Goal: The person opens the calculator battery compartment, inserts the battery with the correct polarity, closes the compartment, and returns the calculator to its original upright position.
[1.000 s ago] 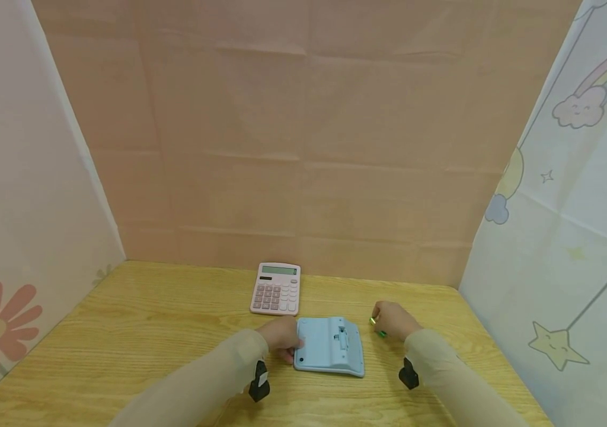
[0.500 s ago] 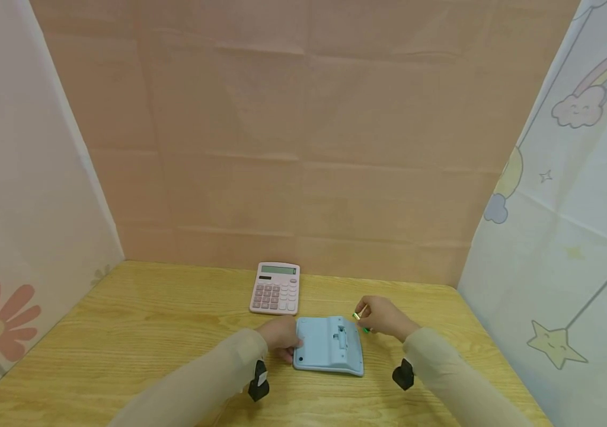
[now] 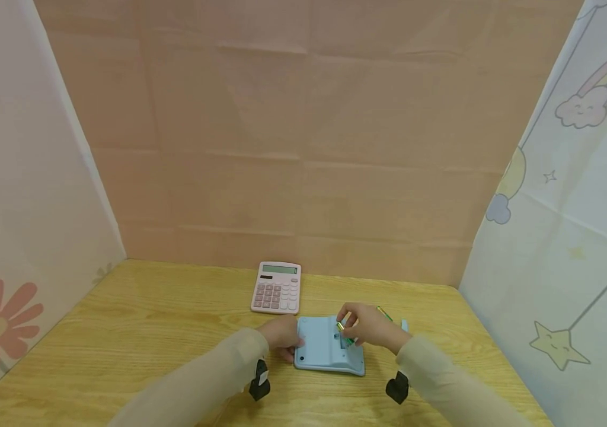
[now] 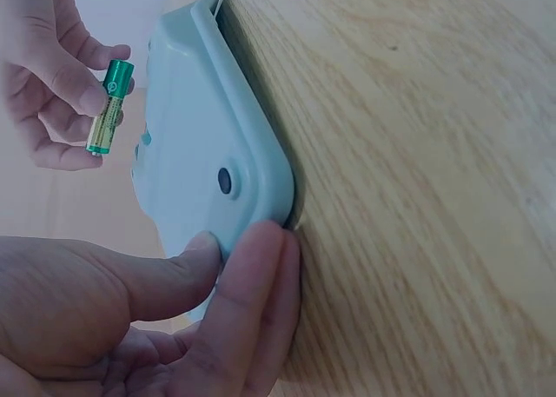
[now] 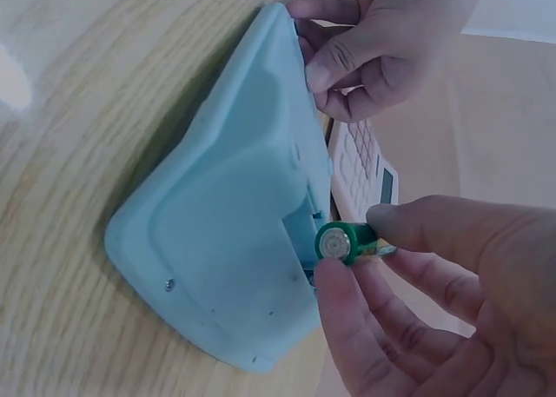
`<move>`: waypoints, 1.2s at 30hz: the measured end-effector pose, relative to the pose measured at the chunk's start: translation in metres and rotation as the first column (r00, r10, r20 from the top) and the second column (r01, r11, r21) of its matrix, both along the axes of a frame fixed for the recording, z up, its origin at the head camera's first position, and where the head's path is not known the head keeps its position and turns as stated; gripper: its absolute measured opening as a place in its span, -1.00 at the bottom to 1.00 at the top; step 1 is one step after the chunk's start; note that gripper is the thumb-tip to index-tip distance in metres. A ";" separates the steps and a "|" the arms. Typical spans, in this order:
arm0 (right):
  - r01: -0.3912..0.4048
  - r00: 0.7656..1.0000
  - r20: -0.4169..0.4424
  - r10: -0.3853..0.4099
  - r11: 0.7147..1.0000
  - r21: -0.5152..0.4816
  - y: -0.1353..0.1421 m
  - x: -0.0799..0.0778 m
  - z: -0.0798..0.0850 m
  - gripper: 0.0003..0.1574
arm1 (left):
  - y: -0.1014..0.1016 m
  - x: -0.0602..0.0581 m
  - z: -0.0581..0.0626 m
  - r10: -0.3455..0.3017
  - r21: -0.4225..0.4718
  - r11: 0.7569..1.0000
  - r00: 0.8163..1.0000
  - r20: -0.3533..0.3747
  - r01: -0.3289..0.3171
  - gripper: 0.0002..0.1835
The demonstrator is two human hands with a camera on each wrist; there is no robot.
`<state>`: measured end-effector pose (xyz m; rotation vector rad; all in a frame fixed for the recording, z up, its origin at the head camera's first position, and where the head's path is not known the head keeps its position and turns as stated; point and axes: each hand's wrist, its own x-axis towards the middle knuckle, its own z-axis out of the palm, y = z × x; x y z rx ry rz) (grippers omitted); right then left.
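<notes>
A light blue calculator (image 3: 314, 344) lies face down on the wooden table, its battery compartment (image 5: 304, 232) uncovered. My left hand (image 3: 282, 337) pinches its left edge, thumb on the back and fingers along the side, as the left wrist view shows. Between the thumb and fingers of my right hand (image 3: 370, 325) is a green and gold battery (image 4: 110, 106), close over the compartment. Seen from the right wrist, the battery's flat metal end faces the camera beside the compartment opening.
Behind the blue calculator a pink calculator (image 3: 277, 289) lies face up. A second battery (image 3: 385, 313) rests on the table past my right hand, and a small light blue piece (image 3: 404, 325) lies near it. Fabric walls stand at the back and sides.
My right hand has moved left with the battery, from the table at the right to over the calculator's compartment. The second battery and small blue piece now show. My left hand stays put.
</notes>
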<state>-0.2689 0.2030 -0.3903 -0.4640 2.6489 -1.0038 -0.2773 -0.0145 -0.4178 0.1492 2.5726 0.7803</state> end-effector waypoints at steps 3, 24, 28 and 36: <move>0.031 1.000 0.005 -0.031 1.000 -0.004 -0.001 0.001 -0.002 -0.76 | 0.000 -0.002 -0.003 -0.003 0.001 1.000 1.000 0.000 0.003 -0.74; 0.210 0.978 0.033 -0.208 0.976 -0.059 -0.009 -0.003 -0.016 -0.74 | 0.001 -0.003 -0.003 -0.010 -0.036 0.999 1.000 -0.018 0.010 -0.71; 0.206 0.978 0.035 -0.205 0.977 -0.053 -0.009 -0.002 -0.015 -0.75 | 0.001 -0.002 -0.003 -0.007 -0.038 0.999 1.000 -0.015 0.007 -0.71; 0.201 0.979 0.029 -0.199 0.978 -0.062 -0.008 0.000 -0.016 -0.75 | 0.002 -0.001 0.000 0.001 -0.015 1.000 1.000 0.005 -0.001 -0.73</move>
